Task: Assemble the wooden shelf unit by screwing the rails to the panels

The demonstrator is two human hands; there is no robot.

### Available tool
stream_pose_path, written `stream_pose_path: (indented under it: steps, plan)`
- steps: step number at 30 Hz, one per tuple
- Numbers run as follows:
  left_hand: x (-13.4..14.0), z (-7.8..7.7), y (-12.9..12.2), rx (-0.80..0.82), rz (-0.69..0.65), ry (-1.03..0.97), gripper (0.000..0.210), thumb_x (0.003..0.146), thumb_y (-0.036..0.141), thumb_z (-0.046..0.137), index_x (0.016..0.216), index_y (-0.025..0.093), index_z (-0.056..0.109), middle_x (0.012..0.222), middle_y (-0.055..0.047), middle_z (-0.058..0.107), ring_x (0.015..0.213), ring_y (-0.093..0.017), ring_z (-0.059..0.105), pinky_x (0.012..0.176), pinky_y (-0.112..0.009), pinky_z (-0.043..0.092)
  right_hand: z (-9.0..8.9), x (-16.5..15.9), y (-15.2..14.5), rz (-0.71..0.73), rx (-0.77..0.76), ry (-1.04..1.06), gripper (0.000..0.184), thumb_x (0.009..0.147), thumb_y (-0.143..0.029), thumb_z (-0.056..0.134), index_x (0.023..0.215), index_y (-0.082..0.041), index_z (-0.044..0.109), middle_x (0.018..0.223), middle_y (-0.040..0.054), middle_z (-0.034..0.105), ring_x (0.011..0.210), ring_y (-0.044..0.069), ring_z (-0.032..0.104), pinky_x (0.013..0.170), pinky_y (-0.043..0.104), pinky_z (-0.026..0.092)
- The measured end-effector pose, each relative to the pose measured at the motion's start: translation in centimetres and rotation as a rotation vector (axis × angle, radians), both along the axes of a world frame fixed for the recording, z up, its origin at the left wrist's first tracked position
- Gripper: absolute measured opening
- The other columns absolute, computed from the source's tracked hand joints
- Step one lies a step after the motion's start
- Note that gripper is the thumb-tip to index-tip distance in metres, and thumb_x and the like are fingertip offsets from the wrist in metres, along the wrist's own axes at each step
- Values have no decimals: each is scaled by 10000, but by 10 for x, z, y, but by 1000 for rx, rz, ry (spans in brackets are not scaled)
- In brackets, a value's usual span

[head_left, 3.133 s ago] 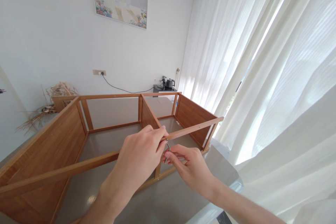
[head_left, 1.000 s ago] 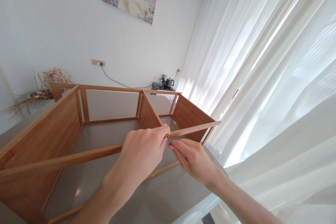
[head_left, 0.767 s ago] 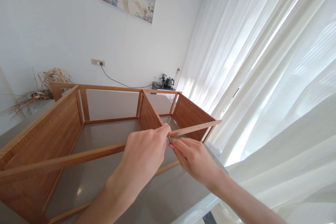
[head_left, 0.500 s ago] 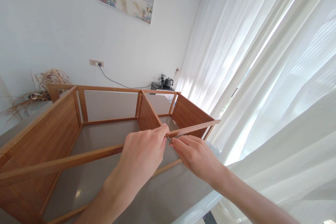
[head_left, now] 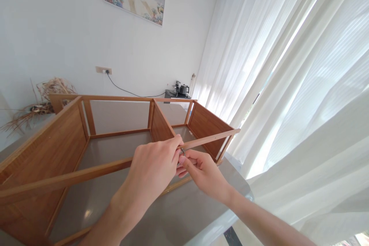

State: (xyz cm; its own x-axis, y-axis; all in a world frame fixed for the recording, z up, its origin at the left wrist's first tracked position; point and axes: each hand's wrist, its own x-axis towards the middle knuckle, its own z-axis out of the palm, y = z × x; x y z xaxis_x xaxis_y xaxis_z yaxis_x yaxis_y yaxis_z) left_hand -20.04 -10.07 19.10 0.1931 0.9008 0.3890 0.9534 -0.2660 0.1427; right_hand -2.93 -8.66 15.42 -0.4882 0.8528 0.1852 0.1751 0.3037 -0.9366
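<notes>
A wooden shelf frame (head_left: pixel 213 138) lies on the table, with brown panels joined by thin rails. My left hand (head_left: pixel 154 163) is closed round its near rail, where the middle divider (head_left: pixel 162 117) meets it. Beside those fingertips my right hand (head_left: pixel 203 169) pinches a small bent metal hex key (head_left: pixel 182 151) between thumb and fingers. The key's upper end meets the rail's near face. Most of the key is hidden by my fingers, and so is the joint itself.
Under the frame is a grey, glossy table (head_left: pixel 161 219) with a rounded right corner. White curtains (head_left: pixel 288 123) hang at the right. Dried stalks (head_left: pixel 54 88) stand at the back left, and a black kettle (head_left: pixel 183 89) is at the back on a small stand.
My right hand has turned, bringing its thumb up and its fingers under the rail. The hex key has rotated with it. My left hand keeps its hold; the view has shifted slightly.
</notes>
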Motion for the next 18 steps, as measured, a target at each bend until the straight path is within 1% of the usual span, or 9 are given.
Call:
stream_pose_path:
  steps: [1,2,3,5,6,7,9,14,18]
  plan:
    - [0,0,0,-11,3,-3,323,967,292,452,1234,336,630,812,-20,785,677,-220,723,519,-269,233,-3,-2,-2,-16,-7,24,368,1000,-511,501,915,-189,656,832,21,715,790,167,718,769,284,588]
    - [0,0,0,-19,5,-5,325,967,290,452,1235,339,629,805,-17,784,684,-220,724,523,-269,238,-5,-3,-5,-51,28,10,369,1005,-505,493,905,-190,657,828,21,714,792,164,714,738,261,579]
    - [0,0,0,-21,4,-6,325,968,287,452,1236,344,628,793,-12,781,687,-220,724,526,-269,242,-8,-3,-8,-95,96,-37,359,1013,-483,486,889,-193,659,812,17,709,784,155,704,689,229,556]
    - [0,0,0,-16,-3,-7,327,969,281,456,1238,356,625,779,1,778,682,-223,721,530,-268,249,-13,-1,-13,-169,307,-181,332,1026,-412,478,838,-197,646,740,2,670,700,124,651,581,187,475]
    - [0,0,0,-10,-5,-7,325,968,281,460,1237,361,625,787,5,780,679,-225,719,530,-267,252,-16,1,-14,-186,424,-252,324,1031,-375,469,813,-197,629,706,-5,636,647,109,603,549,188,432]
    - [0,0,0,-2,-5,-7,322,967,284,464,1234,366,625,799,9,782,676,-227,717,529,-268,253,-18,4,-14,-190,526,-309,319,1035,-344,455,797,-196,606,680,-12,599,600,99,546,537,199,401]
    - [0,0,0,5,-3,-10,319,965,286,469,1229,371,626,825,14,787,675,-231,718,526,-269,254,-20,9,-10,-191,669,-374,304,1044,-301,434,790,-195,562,665,-21,542,561,92,459,549,221,374]
    - [0,0,0,6,-5,-19,321,960,269,460,1209,365,639,831,17,791,680,-232,726,525,-268,245,-15,18,7,-193,827,-476,294,1054,-246,415,774,-203,493,658,-28,458,571,106,402,549,250,326]
    - [0,1,-1,13,-9,-26,321,960,265,460,1207,357,644,828,16,790,679,-230,726,523,-272,236,-10,19,11,-192,900,-559,315,1058,-228,399,748,-210,456,648,-33,409,566,114,358,557,262,315]
